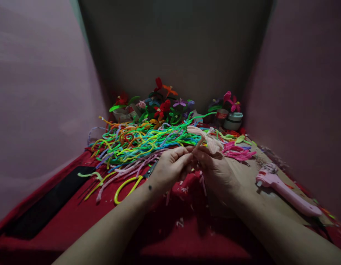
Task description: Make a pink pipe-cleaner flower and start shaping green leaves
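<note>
In the middle of the head view, my left hand (pixel 173 165) and my right hand (pixel 218 167) meet with their fingertips pinched together. Between them is a bundle of pale pink pipe cleaners (pixel 214 142), bent into petal-like loops that stick up above the right fingers. My fingers hide its lower end. Just beyond the hands lies a big heap of coloured pipe cleaners (pixel 148 140), mostly green, yellow, orange and lilac. Scissors with yellow handles (pixel 118 191) rest beside my left wrist, their blades partly under the heap.
A pink glue gun (pixel 286 189) lies on a brown cardboard sheet (pixel 245 184) at right, near bright pink pipe-cleaner loops (pixel 238 151). A black flat object (pixel 49 202) is at left. Pipe-cleaner flowers (pixel 162 108) and a lidded jar (pixel 233 120) stand behind. Scraps dot the red cloth (pixel 170 239).
</note>
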Tool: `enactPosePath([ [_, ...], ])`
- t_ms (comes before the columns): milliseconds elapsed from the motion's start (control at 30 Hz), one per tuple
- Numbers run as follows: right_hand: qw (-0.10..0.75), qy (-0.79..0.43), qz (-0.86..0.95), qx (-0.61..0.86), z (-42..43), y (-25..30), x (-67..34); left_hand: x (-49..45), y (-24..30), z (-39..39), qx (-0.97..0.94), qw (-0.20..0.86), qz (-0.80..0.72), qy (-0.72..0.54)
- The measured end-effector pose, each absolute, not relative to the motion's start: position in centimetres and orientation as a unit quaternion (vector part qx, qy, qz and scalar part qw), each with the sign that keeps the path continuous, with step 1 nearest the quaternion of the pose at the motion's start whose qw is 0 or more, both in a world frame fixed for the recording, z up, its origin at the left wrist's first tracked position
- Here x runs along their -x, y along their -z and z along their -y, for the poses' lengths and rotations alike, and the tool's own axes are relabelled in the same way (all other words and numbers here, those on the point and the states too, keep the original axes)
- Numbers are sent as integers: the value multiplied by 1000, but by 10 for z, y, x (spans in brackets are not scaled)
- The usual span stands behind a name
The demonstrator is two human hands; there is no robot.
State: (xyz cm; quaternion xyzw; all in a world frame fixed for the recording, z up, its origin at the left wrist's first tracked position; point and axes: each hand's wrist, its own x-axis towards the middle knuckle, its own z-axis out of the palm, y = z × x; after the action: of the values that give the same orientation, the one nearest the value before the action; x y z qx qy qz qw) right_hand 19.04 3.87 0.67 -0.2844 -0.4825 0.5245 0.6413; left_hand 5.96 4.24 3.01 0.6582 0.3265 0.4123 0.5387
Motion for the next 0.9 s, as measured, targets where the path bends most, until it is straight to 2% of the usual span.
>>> enactPosePath([
  [100,647,-520,475,292,-39,-5,-189,-61,-22,-41,-746,308,-367,-462],
  [200,651,-510,476,298,-39,-5,-188,-61,-14,-43,-770,224,-366,-473],
  [267,651,-507,477,303,-38,-5,-189,-62,-15,-44,-753,271,-367,-475],
  [433,602,-519,526,303,-36,-7,-192,-63,-26,-45,-637,520,-357,-443],
  [567,590,-530,530,302,-40,-4,-193,-60,-30,-47,-564,644,-317,-407],
  [767,578,-563,517,286,-45,-1,-193,-54,-28,-51,-502,749,-248,-355],
  [900,585,-562,511,286,-45,-2,-195,-54,-31,-50,-514,746,-251,-341],
])
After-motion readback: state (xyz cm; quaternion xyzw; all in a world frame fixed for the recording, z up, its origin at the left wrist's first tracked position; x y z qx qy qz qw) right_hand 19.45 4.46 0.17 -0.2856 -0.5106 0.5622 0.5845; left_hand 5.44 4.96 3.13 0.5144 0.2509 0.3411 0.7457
